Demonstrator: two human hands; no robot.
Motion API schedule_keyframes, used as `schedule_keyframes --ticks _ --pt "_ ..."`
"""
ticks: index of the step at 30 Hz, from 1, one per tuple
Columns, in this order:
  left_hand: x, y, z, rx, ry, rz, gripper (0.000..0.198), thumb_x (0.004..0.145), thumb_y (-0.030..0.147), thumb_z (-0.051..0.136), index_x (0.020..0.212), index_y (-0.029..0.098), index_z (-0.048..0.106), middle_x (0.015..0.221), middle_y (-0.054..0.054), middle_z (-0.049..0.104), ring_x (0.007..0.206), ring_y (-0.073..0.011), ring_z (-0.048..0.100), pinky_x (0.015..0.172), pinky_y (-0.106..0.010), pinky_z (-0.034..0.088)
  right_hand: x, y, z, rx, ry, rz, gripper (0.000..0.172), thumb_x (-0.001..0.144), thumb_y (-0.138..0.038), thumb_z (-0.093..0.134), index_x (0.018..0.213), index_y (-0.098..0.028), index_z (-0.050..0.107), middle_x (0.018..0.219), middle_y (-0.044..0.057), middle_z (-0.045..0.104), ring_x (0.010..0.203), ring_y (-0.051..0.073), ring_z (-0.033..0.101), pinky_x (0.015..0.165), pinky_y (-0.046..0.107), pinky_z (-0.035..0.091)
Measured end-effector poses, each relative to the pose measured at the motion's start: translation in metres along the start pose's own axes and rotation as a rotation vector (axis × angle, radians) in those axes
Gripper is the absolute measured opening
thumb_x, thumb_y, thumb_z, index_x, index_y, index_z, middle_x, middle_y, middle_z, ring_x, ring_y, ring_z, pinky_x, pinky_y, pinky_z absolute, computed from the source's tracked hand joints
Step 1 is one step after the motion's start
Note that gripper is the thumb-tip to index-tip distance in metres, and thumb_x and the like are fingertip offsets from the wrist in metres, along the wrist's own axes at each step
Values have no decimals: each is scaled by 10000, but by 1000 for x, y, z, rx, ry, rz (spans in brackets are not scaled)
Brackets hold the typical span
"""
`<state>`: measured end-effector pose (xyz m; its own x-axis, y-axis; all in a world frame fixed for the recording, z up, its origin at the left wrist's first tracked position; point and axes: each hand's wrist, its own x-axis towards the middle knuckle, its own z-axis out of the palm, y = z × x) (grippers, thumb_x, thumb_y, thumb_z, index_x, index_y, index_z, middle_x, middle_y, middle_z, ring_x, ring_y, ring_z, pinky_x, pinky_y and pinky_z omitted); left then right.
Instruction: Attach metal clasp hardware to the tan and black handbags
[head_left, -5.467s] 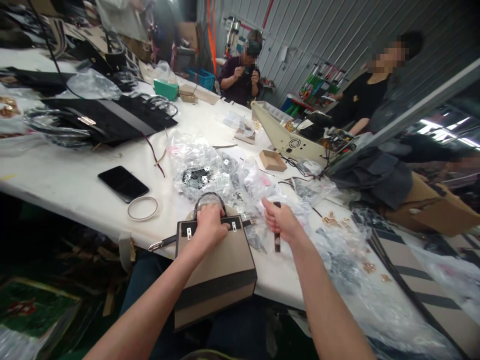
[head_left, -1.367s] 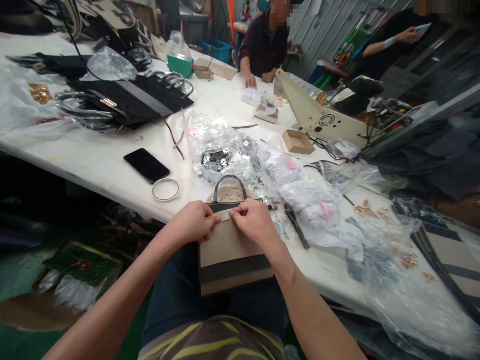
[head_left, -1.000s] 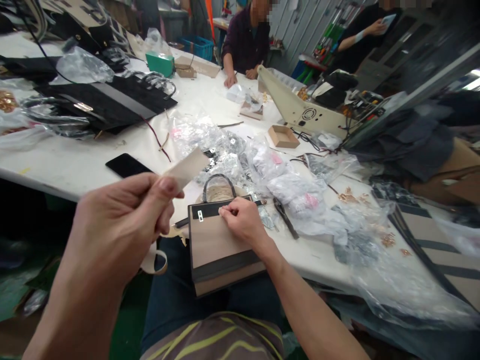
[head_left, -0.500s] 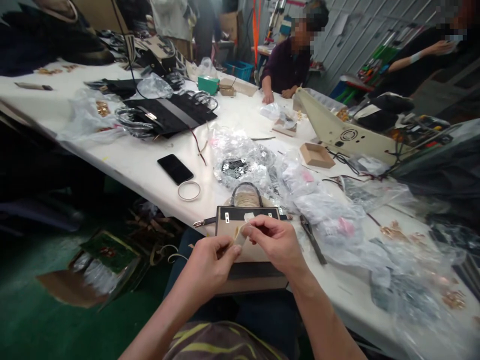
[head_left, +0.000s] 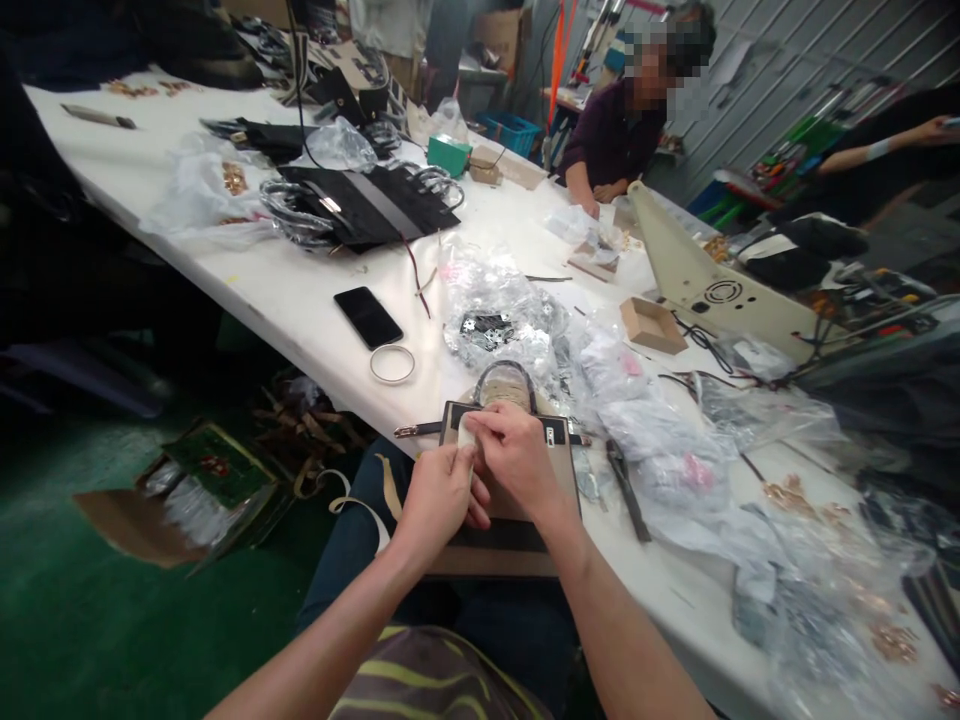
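A beige handbag with black trim leans at the table's edge over my lap. Its looped handle points away from me, and a thin buckled strap sticks out to the left. Above the bag's upper left part, my left hand and my right hand pinch a short pale strip between their fingertips. Both hands are closed, fingers partly hiding the strip. A metal plate shows on the black trim to the right. Curled cream tape hangs beside my left forearm.
A phone and a tape roll lie left of the bag. Plastic bags of fittings spread to the right, near a dark tool. A black handbag lies farther back; an open carton stands on the floor.
Both hands have moved up and left over the bag, still pinching the pale strip. More cream tape shows at the left. The view has shifted slightly.
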<state>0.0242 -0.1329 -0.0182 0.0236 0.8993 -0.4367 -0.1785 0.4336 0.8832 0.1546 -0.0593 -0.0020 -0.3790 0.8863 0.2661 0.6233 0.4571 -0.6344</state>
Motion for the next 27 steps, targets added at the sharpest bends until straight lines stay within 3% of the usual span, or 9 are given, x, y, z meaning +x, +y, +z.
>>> schedule_keyframes --ticks 7,14,17,22,25,27 --pt "8 -2 -2 -68 -42 -104 423 1085 586 503 946 190 562 627 -38 709 475 -240 746 425 -275 565 6 14 13 16 0 29 247 1050 -225 664 1183 -195 870 995 87 812 948 245 741 905 374 549" --pt "10 -1 -2 -100 -71 -138 460 1074 617 545 925 184 588 638 -62 738 516 -237 764 473 -276 591 9 10 13 -17 68 105 256 986 -219 726 1222 -211 826 1077 92 791 896 239 716 893 392 576" --pt "10 2 -5 -120 -93 -173 420 1083 565 537 934 178 604 664 -87 765 553 -239 777 514 -284 603 3 10 8 -35 31 18 188 1033 -232 685 1125 -233 850 1069 83 749 920 228 699 854 369 564" --pt "12 8 -8 -47 -117 -167 397 1097 426 469 819 178 607 657 -102 762 536 -210 749 531 -278 590 -1 9 3 -144 -132 -70 260 1080 -220 638 964 -257 867 976 59 748 908 213 695 853 356 536" --pt "-12 14 0 21 -89 -150 468 1086 521 490 759 202 594 533 -41 672 380 -152 591 419 -229 448 7 8 5 -170 -187 -63 278 1081 -218 645 905 -242 858 976 63 758 906 205 700 873 347 538" --pt "-44 21 8 45 -163 -137 477 1063 601 531 788 219 603 482 2 624 313 -124 478 366 -218 336 14 9 5 -135 -208 -55 271 1064 -210 669 872 -230 859 938 61 753 877 198 692 873 344 539"
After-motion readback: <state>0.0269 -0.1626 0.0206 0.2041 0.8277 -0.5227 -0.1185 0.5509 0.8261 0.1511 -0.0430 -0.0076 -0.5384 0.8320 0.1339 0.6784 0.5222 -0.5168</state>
